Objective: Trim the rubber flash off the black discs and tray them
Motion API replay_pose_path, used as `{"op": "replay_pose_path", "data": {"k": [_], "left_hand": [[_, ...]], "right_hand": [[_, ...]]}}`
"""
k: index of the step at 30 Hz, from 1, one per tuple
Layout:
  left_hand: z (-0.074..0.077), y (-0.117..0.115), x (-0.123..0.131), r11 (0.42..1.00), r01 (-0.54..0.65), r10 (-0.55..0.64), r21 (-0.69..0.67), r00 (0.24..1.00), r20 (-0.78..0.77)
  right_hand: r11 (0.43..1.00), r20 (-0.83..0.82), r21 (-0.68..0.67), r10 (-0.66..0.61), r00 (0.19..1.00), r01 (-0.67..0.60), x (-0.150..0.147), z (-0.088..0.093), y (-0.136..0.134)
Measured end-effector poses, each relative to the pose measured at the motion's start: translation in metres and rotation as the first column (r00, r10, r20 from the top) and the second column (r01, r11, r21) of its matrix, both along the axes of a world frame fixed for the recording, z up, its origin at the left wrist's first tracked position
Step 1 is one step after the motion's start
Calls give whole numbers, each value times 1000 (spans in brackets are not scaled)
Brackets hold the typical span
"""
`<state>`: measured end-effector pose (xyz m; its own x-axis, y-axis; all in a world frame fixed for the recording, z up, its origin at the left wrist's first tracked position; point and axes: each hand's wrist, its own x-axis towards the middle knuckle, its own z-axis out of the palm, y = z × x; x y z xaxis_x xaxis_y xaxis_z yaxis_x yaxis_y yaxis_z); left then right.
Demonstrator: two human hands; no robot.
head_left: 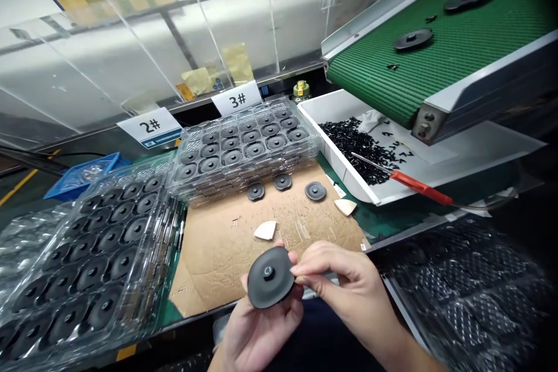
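Note:
A round black disc (271,288) with a raised centre knob is held by its edge in my left hand (271,325), fingers wrapped under and around it. My right hand (340,282) pinches at the disc's right rim with thumb and forefinger; whether a small piece lies between those fingertips cannot be made out. Beyond my hands, three similar discs, one of them (315,190) at the right, lie on a brown cardboard sheet (218,256). Two pale wedge-shaped pieces are there too, one (265,230) just above the held disc and another (345,206) at the cardboard's right edge.
Clear trays (244,171) of discs are stacked behind the cardboard, with more trays (131,285) at left. A white bin (370,193) holds small black scraps and a red-handled tool (421,187). Above it slopes a green conveyor (379,78) carrying two discs. Trays (471,285) lie at lower right.

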<state>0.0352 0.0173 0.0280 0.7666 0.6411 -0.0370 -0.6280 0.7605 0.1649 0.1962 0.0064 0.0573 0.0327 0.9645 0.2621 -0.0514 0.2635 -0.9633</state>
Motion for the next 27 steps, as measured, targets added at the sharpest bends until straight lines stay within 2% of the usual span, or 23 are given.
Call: {"op": "replay_pose_path", "data": {"k": [6,11,18,24,27], "left_hand": [[-16,10,-6,999,-45,46,-23,998,34],[-25,17,-13,991,-40,47,-128,997,56],[-34,32,-22,962,-95,116,-257,991,70],[-45,38,-30,948,-147,193,-283,971,142],[-48,41,-33,943,-160,211,-293,966,150]], "right_hand": [[999,90,-32,-5,996,8,-9,-11,14],[999,99,-31,13,995,-10,-22,-27,26],[978,355,168,60,933,-126,-31,-34,51],[951,392,281,12,920,-132,-42,-41,67],[950,407,278,21,913,-146,-46,-42,71]]}}
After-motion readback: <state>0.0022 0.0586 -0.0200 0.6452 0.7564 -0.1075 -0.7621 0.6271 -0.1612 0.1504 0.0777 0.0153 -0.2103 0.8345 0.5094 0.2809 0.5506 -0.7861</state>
